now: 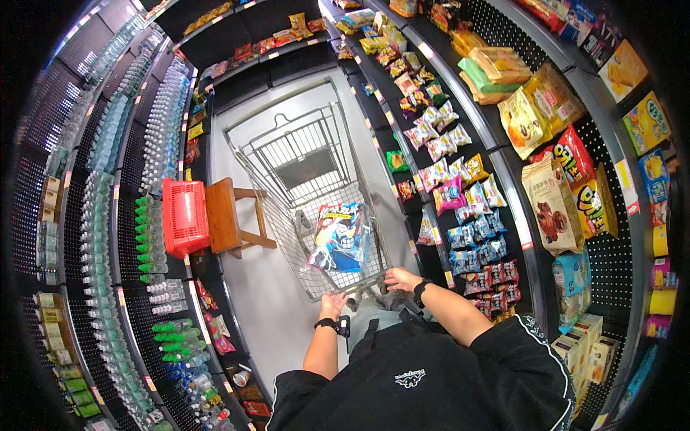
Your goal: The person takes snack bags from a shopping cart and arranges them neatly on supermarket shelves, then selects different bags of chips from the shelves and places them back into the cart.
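Note:
A metal wire shopping cart point(358, 178) stands right before me in the aisle. In its basket lies a large glossy plastic package point(340, 237), blue, white and red, bearing writing. Palm up, my left hand point(333, 305) is at the cart's near edge, fingers apart and holding nothing. My right hand point(402, 280) is beside the near right corner of the cart, its fingers slightly spread and bent. Whether either hand's fingertips touch the rim is hard to tell. A grey panel point(306, 168) is fixed to the wire frame at the cart's far end.
Left of the cart stands a wooden stool point(222, 215), with red plastic baskets point(186, 215) beside it. Shelves of bottled drinks point(99, 231) line the left side. Shelves of bagged snacks point(442, 145) run along the right, and another shelf point(269, 54) crosses the far end.

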Action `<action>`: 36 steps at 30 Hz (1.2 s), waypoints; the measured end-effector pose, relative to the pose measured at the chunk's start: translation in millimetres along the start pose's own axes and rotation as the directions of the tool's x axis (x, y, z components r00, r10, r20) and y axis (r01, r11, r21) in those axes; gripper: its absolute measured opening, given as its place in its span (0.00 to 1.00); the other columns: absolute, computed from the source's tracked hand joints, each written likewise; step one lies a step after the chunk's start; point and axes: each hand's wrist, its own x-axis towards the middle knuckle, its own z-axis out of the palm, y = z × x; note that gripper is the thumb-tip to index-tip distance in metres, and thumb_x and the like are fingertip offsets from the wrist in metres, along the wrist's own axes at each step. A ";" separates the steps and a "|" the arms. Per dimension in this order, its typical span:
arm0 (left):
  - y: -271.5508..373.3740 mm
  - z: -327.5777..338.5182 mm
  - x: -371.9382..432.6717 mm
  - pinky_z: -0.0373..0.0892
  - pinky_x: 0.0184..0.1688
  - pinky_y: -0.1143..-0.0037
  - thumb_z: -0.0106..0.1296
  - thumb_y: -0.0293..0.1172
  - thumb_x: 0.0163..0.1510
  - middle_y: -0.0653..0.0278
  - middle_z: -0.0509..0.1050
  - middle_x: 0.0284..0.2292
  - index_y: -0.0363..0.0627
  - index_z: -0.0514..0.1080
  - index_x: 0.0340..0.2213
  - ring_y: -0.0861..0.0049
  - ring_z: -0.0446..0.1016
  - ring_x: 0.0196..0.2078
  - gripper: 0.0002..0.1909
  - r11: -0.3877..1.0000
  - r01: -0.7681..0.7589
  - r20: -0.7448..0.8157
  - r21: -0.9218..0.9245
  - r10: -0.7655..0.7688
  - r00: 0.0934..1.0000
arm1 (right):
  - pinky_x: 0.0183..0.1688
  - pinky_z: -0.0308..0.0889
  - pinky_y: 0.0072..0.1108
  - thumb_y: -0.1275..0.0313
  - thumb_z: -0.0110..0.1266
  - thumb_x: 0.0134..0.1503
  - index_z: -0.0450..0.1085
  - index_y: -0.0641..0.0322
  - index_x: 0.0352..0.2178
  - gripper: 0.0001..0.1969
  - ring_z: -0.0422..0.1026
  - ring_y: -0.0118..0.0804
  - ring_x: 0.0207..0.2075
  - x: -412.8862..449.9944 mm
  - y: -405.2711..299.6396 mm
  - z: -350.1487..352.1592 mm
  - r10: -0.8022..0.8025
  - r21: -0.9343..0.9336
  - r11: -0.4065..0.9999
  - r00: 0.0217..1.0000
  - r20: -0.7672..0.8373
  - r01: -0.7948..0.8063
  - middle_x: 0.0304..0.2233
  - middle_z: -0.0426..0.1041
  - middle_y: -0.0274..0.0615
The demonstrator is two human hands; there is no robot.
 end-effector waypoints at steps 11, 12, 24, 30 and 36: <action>48.0 -10.9 25.9 0.64 0.55 0.54 0.37 0.34 0.57 0.44 0.55 0.55 0.31 0.40 0.59 0.55 0.59 0.57 0.34 0.957 0.162 0.101 -0.242 -0.141 0.985 | 0.43 0.69 0.38 0.65 0.46 0.55 0.48 0.66 0.55 0.30 0.69 0.53 0.47 -2.9 -58.4 65.4 -0.036 0.155 0.987 0.998 -0.048 0.043 0.58 0.49 0.51; 51.1 -1.9 29.0 0.64 0.55 0.54 0.37 0.34 0.57 0.45 0.55 0.55 0.31 0.41 0.59 0.55 0.58 0.58 0.34 0.954 0.166 0.082 -0.249 -0.150 0.985 | 0.43 0.69 0.38 0.65 0.46 0.55 0.48 0.66 0.55 0.30 0.69 0.53 0.47 -0.3 -64.3 63.0 -0.041 0.166 0.985 0.998 -0.048 0.048 0.58 0.49 0.51; 130.0 36.3 56.2 0.63 0.56 0.57 0.40 0.37 0.58 0.55 0.35 0.64 0.45 0.39 0.62 0.57 0.47 0.64 0.35 0.962 -0.131 0.030 -0.241 0.142 0.989 | 0.54 0.61 0.40 0.57 0.48 0.51 0.50 0.62 0.58 0.36 0.65 0.59 0.52 34.6 -192.8 142.3 -0.320 -0.967 0.197 0.943 0.094 0.163 0.53 0.62 0.64; 194.1 113.8 62.2 0.58 0.57 0.54 0.44 0.38 0.55 0.58 0.40 0.64 0.54 0.35 0.63 0.58 0.41 0.65 0.41 0.960 -0.266 0.002 -0.090 0.267 0.964 | 0.48 0.62 0.51 0.63 0.47 0.50 0.60 0.61 0.55 0.29 0.67 0.54 0.52 65.7 -262.3 142.1 -0.125 -0.953 -0.290 0.984 0.130 0.089 0.54 0.61 0.46; 231.0 154.6 59.4 0.61 0.55 0.56 0.42 0.35 0.56 0.56 0.50 0.61 0.46 0.45 0.61 0.61 0.43 0.65 0.34 0.934 -0.356 -0.082 0.023 0.356 0.931 | 0.50 0.62 0.40 0.59 0.46 0.53 0.53 0.53 0.59 0.32 0.66 0.52 0.52 88.5 -303.0 150.0 -0.161 -0.879 -0.473 0.975 0.153 0.060 0.64 0.45 0.39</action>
